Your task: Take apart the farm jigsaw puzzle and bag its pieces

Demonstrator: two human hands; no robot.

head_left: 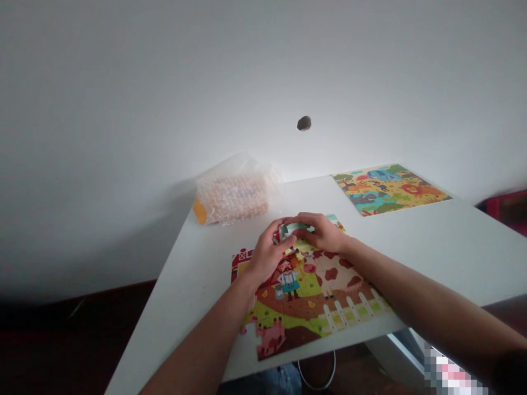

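A farm jigsaw puzzle (302, 296) lies on the white table in front of me, showing a farmer, a spotted cow, a pig and a white fence. My left hand (269, 249) is over its upper left part, fingers curled round a puzzle piece (284, 232) with red and pale green on it. From the other side my right hand (321, 231) bends over the puzzle's upper edge, its fingers closed on the pale green part beside the left thumb. Whether that is one piece or several joined ones I cannot tell. The fingers partly hide the upper edge.
A finished animal jigsaw (391, 189) with a lion and an elephant lies at the back right of the white table (444, 247). Bubble wrap (239, 195) round something orange stands at the back left, near the wall (206, 99).
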